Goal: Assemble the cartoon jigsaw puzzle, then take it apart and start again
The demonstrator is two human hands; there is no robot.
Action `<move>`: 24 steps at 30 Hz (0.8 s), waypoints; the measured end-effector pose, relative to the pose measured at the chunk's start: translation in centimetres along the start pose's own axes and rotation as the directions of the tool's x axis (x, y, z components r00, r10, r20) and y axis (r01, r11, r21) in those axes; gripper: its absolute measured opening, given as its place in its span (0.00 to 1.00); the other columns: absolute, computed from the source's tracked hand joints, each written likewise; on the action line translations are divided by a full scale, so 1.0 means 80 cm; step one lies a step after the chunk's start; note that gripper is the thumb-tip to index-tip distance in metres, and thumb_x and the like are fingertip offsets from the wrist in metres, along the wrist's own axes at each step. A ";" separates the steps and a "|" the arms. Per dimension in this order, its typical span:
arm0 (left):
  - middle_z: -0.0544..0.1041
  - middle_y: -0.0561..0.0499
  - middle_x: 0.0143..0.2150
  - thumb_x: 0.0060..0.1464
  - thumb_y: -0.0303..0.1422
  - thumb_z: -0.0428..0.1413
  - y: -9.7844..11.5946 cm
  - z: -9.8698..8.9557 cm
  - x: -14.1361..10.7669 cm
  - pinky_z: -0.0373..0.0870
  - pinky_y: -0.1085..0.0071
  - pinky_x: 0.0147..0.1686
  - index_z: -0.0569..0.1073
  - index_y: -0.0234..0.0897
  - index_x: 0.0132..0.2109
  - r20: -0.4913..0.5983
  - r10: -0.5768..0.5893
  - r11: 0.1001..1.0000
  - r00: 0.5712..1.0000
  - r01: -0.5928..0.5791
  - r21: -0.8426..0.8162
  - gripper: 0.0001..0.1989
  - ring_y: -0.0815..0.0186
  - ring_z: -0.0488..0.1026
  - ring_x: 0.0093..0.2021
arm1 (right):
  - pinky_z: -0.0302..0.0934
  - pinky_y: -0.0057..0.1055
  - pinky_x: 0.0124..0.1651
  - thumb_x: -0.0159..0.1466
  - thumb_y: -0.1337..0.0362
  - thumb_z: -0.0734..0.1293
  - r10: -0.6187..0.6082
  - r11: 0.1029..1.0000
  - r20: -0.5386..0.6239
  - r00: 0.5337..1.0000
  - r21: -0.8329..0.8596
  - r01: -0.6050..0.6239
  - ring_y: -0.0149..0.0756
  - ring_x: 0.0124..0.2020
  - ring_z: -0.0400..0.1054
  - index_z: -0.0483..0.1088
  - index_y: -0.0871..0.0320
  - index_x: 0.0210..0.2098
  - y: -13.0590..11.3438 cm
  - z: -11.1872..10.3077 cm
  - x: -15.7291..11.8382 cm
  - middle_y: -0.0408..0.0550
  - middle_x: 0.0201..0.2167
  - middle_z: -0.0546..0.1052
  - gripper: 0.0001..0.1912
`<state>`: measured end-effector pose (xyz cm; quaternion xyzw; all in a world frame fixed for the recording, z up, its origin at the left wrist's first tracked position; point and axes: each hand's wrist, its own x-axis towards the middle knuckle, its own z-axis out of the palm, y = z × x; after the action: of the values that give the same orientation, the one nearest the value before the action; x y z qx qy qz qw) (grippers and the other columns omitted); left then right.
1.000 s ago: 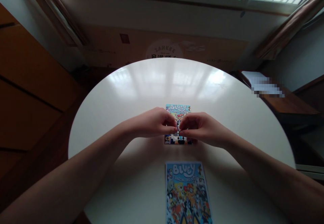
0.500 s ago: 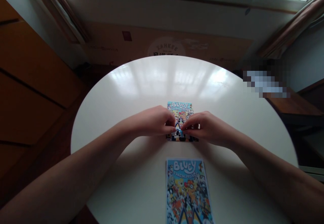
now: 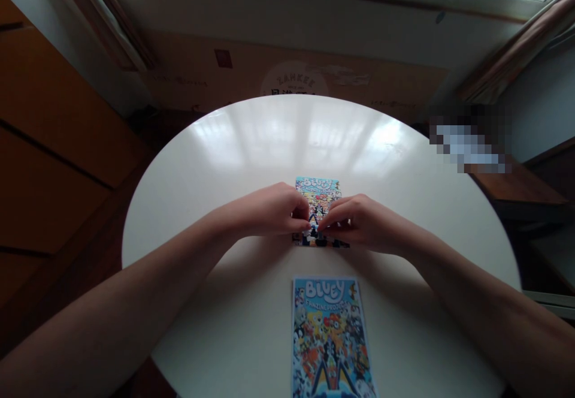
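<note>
A small, colourful jigsaw puzzle point(image 3: 318, 186) with "BLUEY" lettering lies flat on the white table, its middle partly hidden by my fingers. From the left, my left hand point(image 3: 283, 211) reaches over its edge, fingers curled and thumb tip low on the picture; whatever is in that pinch is too small to make out. My right hand point(image 3: 359, 221) comes from the other side, thumb and forefinger pinched on what looks like a small puzzle piece point(image 3: 313, 229) between the two hands. Closer to me lies a larger printed sheet point(image 3: 331, 338) with the same picture.
The round white table point(image 3: 215, 176) has a curved far edge and window reflections. Orange-brown cabinet doors point(image 3: 58, 146) stand at the left. Beyond the table are a wall with a printed panel point(image 3: 179, 68) and curtains. A brown wooden surface point(image 3: 521, 176) with a blurred patch stands at the right.
The whole view has shifted slightly, moving the table and sheet a little up and left. Both hands stay at the puzzle's lower part, with only small finger movement.
</note>
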<state>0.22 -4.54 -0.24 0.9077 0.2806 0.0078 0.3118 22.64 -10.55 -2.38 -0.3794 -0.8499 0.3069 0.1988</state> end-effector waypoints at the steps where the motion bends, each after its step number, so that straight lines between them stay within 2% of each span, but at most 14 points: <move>1: 0.77 0.53 0.27 0.52 0.30 0.56 0.000 0.000 0.000 0.58 0.73 0.27 0.79 0.37 0.32 0.001 -0.003 1.000 1.000 0.003 0.001 0.07 0.70 0.70 0.27 | 0.60 0.25 0.34 0.64 0.67 0.67 0.001 1.000 -0.003 1.000 -0.001 -0.001 0.26 0.29 0.68 0.80 0.56 0.37 0.001 0.000 0.000 0.45 0.30 0.78 0.08; 12: 0.79 0.51 0.31 0.52 0.30 0.57 -0.007 0.002 0.001 0.61 0.74 0.29 0.80 0.37 0.36 -0.001 0.020 1.000 1.000 -0.020 -0.021 0.07 0.69 0.73 0.30 | 0.60 0.25 0.34 0.64 0.68 0.68 -0.011 1.000 0.027 1.000 -0.020 0.011 0.26 0.30 0.68 0.80 0.57 0.38 0.003 -0.004 -0.002 0.45 0.32 0.78 0.07; 24: 0.81 0.52 0.33 0.53 0.30 0.56 -0.008 -0.005 0.001 0.62 0.74 0.31 0.82 0.39 0.39 0.026 0.061 0.998 0.998 -0.061 -0.009 0.10 0.69 0.74 0.31 | 0.58 0.23 0.33 0.63 0.70 0.67 -0.043 0.997 0.000 0.999 -0.065 0.043 0.25 0.29 0.67 0.79 0.60 0.38 0.004 -0.005 -0.003 0.45 0.31 0.78 0.08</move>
<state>-0.13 -3.90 -0.31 0.9146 0.2486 0.0066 0.3189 23.20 -10.46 -2.32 -0.3673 -0.8673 0.2746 0.1935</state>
